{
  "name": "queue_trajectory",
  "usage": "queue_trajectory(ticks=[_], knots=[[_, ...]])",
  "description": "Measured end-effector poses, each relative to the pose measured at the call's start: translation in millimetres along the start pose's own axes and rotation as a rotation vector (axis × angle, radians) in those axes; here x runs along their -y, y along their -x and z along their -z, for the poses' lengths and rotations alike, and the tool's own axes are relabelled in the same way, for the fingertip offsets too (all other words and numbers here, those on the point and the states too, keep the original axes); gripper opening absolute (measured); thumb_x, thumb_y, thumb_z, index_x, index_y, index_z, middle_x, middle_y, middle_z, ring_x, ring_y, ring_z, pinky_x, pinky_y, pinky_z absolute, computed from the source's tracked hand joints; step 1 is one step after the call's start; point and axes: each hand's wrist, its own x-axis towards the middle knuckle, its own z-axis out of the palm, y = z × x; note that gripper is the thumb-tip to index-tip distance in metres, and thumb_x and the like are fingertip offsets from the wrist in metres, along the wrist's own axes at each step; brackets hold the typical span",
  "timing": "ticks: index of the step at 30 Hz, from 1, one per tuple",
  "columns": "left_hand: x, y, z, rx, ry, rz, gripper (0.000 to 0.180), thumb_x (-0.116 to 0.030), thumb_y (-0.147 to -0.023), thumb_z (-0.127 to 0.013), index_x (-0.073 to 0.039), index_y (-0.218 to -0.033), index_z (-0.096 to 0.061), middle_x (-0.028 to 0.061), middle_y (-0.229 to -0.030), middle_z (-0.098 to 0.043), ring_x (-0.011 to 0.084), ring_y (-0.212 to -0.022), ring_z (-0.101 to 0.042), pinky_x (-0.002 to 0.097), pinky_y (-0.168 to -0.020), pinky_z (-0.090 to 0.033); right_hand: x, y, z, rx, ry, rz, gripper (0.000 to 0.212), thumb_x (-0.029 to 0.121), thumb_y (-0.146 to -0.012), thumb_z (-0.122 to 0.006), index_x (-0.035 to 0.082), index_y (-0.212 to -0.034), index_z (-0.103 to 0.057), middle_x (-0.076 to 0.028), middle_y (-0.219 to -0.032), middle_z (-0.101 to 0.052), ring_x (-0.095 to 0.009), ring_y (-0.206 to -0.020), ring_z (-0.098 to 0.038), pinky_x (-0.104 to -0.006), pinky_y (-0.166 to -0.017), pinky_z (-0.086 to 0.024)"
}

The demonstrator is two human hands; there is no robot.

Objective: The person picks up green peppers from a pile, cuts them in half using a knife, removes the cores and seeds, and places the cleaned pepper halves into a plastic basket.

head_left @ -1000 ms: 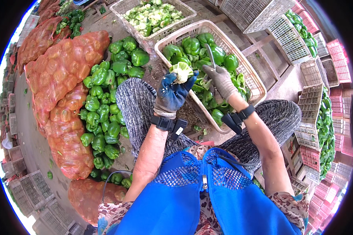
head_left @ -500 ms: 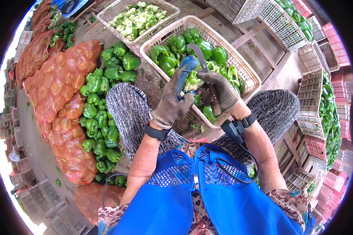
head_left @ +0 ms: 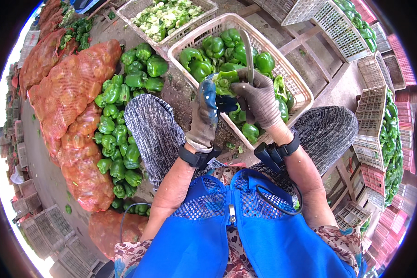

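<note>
My left hand [head_left: 205, 111], in a dirty grey glove with blue fingers, is closed round a cut green bell pepper [head_left: 224, 82], whose pale, hollow inside shows. Close against it, my gloved right hand [head_left: 258, 96] grips a knife [head_left: 248, 53], its curved blade pointing up and away from me. The knife's handle is mostly hidden in the fist. Both hands are over the near side of a pale plastic crate [head_left: 306, 98], which holds whole and cut green peppers [head_left: 213, 47].
Pale green scraps [head_left: 164, 21] fill another crate beyond. On the left, loose green peppers [head_left: 120, 134] lie on the floor beside orange mesh sacks [head_left: 74, 92]. Stacked crates [head_left: 373, 104], some with peppers, stand at the right. My knees flank the near crate.
My left hand has turned and shifted slightly left and down, and the pepper's hollow inside now shows. The knife blade has moved right and up, standing more upright.
</note>
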Motion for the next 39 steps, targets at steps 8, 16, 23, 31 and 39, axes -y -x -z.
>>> queue_trajectory(ticks=[8,16,23,31,39], knots=[[-6,-4,5,-0.021,-0.423,-0.325,0.032,-0.030,-0.098,-0.054,-0.004,-0.116,-0.060,-0.0029,-0.098,-0.058,0.0048,-0.086,-0.052,0.0193,-0.076,-0.045,-3,-3,-1,0.173,0.123,-0.012,0.015,0.016,-0.089,-0.063,0.004,-0.098,-0.061,0.001,-0.072,-0.058,-0.003,-0.055,-0.050,-0.0205,-0.047,-0.041],[35,-10,15,-0.013,-0.311,-0.383,0.041,-0.038,-0.100,-0.050,-0.004,-0.121,-0.057,0.0029,-0.104,-0.061,0.0106,-0.090,-0.056,0.0252,-0.080,-0.047,-20,-4,2,0.100,-0.320,-0.285,0.014,0.017,-0.087,-0.062,0.004,-0.089,-0.057,-0.003,-0.058,-0.054,-0.014,-0.034,-0.047,-0.0247,-0.032,-0.036],[31,-14,6,-0.062,-0.582,-0.651,0.048,-0.044,-0.100,-0.044,-0.003,-0.121,-0.054,0.0111,-0.106,-0.063,0.0181,-0.096,-0.061,0.0306,-0.084,-0.048,-38,-12,14,0.253,-0.791,-0.617,0.016,0.020,-0.089,-0.060,0.008,-0.091,-0.050,-0.003,-0.058,-0.051,-0.012,-0.040,-0.048,-0.0264,-0.037,-0.042],[39,-28,-7,-0.159,-0.316,-0.399,0.038,-0.036,-0.103,-0.042,-0.003,-0.116,-0.056,0.0018,-0.101,-0.058,0.0092,-0.088,-0.051,0.0252,-0.081,-0.044,-25,-6,-1,-0.001,0.025,-0.010,0.018,0.013,-0.085,-0.065,0.001,-0.094,-0.055,-0.005,-0.062,-0.055,-0.013,-0.040,-0.051,-0.0247,-0.034,-0.041],[47,-31,3,-0.079,0.325,0.162,0.031,-0.033,-0.101,-0.046,-0.008,-0.110,-0.062,0.0007,-0.089,-0.066,0.0124,-0.071,-0.060,0.0245,-0.063,-0.050,-46,-12,10,-0.022,-0.300,-0.131,0.008,0.003,-0.078,-0.059,0.004,-0.082,-0.052,-0.005,-0.064,-0.053,-0.014,-0.041,-0.050,-0.0264,-0.038,-0.041]])
